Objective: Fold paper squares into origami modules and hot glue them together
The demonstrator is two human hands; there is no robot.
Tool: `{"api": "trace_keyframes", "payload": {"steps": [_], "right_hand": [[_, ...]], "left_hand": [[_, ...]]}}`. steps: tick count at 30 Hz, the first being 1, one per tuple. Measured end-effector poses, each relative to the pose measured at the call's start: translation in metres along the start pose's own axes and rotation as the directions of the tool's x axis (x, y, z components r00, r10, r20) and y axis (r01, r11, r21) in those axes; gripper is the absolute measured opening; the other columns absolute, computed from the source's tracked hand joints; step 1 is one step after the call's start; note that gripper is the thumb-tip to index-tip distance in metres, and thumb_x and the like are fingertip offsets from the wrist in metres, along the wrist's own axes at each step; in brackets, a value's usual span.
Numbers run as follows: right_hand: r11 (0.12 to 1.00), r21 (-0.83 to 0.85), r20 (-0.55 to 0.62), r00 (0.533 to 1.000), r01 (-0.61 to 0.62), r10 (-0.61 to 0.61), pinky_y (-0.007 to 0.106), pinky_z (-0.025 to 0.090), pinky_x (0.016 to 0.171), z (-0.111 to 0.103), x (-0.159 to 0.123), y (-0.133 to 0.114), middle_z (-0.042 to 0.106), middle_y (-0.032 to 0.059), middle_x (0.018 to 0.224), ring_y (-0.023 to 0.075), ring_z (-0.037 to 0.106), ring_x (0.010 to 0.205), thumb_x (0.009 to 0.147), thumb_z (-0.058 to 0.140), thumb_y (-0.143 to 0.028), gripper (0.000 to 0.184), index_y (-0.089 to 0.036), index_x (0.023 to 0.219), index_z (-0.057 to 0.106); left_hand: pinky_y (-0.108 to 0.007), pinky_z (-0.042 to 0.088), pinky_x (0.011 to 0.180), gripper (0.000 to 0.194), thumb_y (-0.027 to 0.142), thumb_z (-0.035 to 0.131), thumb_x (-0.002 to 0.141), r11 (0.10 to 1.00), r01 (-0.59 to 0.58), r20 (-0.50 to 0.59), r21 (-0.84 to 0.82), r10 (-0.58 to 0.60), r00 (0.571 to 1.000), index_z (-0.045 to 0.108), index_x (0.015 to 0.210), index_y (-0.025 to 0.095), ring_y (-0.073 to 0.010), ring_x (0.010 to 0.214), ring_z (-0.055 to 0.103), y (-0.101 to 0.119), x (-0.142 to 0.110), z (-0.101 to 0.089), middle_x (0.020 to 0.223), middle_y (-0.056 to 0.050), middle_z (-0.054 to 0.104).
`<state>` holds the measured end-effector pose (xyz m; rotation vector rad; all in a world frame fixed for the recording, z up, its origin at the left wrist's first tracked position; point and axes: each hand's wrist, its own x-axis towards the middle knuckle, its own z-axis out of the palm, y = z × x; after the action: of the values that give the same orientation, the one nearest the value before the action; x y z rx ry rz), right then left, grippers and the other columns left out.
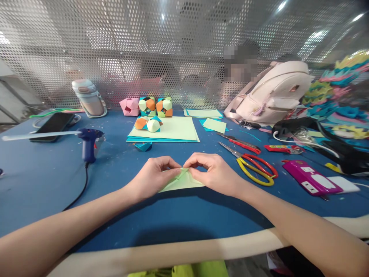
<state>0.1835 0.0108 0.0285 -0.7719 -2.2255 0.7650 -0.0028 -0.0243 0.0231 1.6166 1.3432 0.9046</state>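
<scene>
A light green sheet of paper (184,183) with a folded upper edge is held between both hands over the blue table. My left hand (155,173) pinches its top left part between thumb and fingers. Close beside it, my right hand (211,173) grips the top right part in the same way, the fingertips of both hands almost meeting. Beyond them lie a small folded blue paper piece (143,146) and a stack of green and blue sheets (175,129). On that stack rests a joined orange, green and blue folded piece (152,125).
Scissors with red and yellow handles (250,165) and a red-handled cutter (242,144) lie right. A blue glue gun (88,144) stands left, its cord running forward. Behind are a phone (53,127), a bottle (88,98), folded paper balls (147,106) and a backpack (276,94).
</scene>
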Motion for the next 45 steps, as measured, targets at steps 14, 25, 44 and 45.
{"api": "trace_keyframes", "payload": {"steps": [14,25,44,45], "right_hand": [[1.0,0.001,0.004,1.0,0.03,-0.03,0.023,0.047,0.066,0.0003,-0.0009,-0.0004,0.065,0.001,0.077,0.0112,0.059,0.07,0.078,0.054,-0.01,0.012,-0.017,0.079,0.064],[0.998,-0.004,-0.04,0.998,0.058,-0.058,0.023,0.047,0.063,0.001,-0.0013,-0.0009,0.064,-0.0002,0.073,0.0105,0.057,0.066,0.076,0.053,-0.008,0.014,-0.018,0.076,0.063],[0.99,-0.015,0.036,0.989,-0.14,0.14,0.021,0.044,0.055,0.0026,-0.0009,-0.0051,0.064,0.002,0.071,0.0118,0.055,0.063,0.077,0.062,-0.027,0.013,-0.014,0.079,0.064],[0.989,-0.034,0.032,0.989,-0.146,0.147,0.021,0.041,0.053,0.0037,-0.0013,-0.0047,0.063,0.0014,0.067,0.0111,0.054,0.061,0.078,0.061,-0.028,0.014,-0.014,0.076,0.065]], "left_hand": [[-0.022,0.04,0.056,0.02,0.034,0.06,0.076,0.999,-0.029,0.0,0.036,0.029,1.0,0.067,0.075,0.015,-0.0129,0.064,0.053,-0.0011,-0.0001,-0.0008,0.071,-0.002,0.066],[-0.022,0.04,0.054,0.021,0.035,0.059,0.076,0.997,-0.042,-0.011,0.069,0.043,0.999,0.067,0.073,0.016,-0.0128,0.063,0.053,0.0042,-0.0016,-0.0021,0.069,-0.001,0.066],[-0.02,0.041,0.058,0.018,0.025,0.053,0.081,0.947,-0.167,0.002,0.273,0.174,0.985,0.069,0.076,0.017,-0.0119,0.063,0.058,0.0014,-0.0036,-0.0019,0.07,0.001,0.069],[-0.02,0.041,0.058,0.018,0.025,0.053,0.081,0.944,-0.174,0.003,0.28,0.18,0.984,0.069,0.077,0.017,-0.0115,0.063,0.058,0.0011,-0.0038,-0.001,0.07,0.001,0.069]]}}
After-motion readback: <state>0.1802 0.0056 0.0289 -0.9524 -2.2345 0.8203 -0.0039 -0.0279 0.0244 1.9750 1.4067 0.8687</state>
